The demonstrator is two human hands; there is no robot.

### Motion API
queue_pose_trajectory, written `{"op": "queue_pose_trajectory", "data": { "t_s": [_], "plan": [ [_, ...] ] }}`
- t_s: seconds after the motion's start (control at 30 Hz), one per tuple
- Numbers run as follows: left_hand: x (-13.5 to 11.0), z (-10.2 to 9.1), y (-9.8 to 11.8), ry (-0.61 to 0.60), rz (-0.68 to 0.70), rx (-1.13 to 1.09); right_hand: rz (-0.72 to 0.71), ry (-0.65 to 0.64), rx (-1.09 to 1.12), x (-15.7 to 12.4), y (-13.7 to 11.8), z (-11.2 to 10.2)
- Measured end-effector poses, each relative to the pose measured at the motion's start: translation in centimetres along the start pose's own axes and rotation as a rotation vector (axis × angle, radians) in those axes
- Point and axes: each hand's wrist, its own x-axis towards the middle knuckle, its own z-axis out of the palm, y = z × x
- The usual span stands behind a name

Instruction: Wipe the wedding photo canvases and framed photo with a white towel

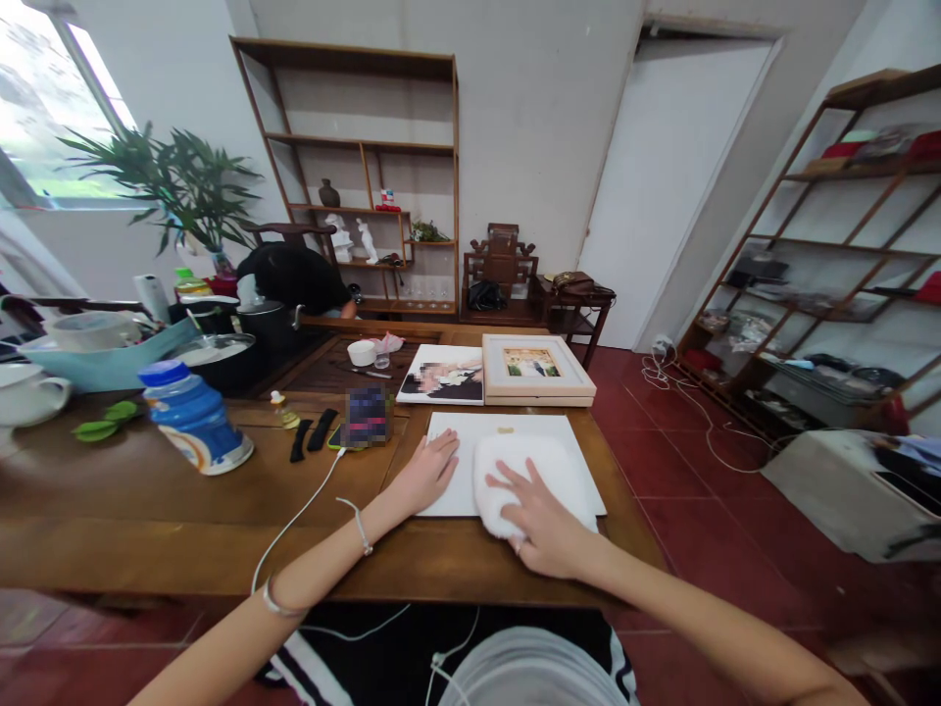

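My left hand (433, 469) lies flat, palm down, on the left part of a white board (460, 490), its fingers stretched out. On the right part of that board rests a fluffy white cloth (494, 512). Over the cloth my right hand (542, 520) is spread palm down, fingers apart, the thumb side near the cloth's lower edge. A small tan mark (506, 430) shows on the board above the cloth. Just behind the board are a printed photo panel (439, 377) and a pale framed picture (535, 365).
Left of the board are a charging phone (366, 417), black straps (321, 429), a small bottle (282, 412) and a blue-labelled bottle (195, 420). A person in black (294, 275) bends low behind the table. A clear plastic tub (533, 672) is below the table's front edge.
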Motion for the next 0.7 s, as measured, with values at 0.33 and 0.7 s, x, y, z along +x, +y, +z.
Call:
{"op": "queue_pose_trajectory", "data": {
  "t_s": [0.33,0.7],
  "plan": [
    [0.0,0.0,-0.1,-0.003,0.007,-0.004,-0.049,-0.029,0.034,3.9,5.2,-2.0],
    [0.0,0.1,-0.3,-0.013,0.012,0.007,0.019,-0.079,-0.015,2.3,-1.9,-0.8]
  ]
}}
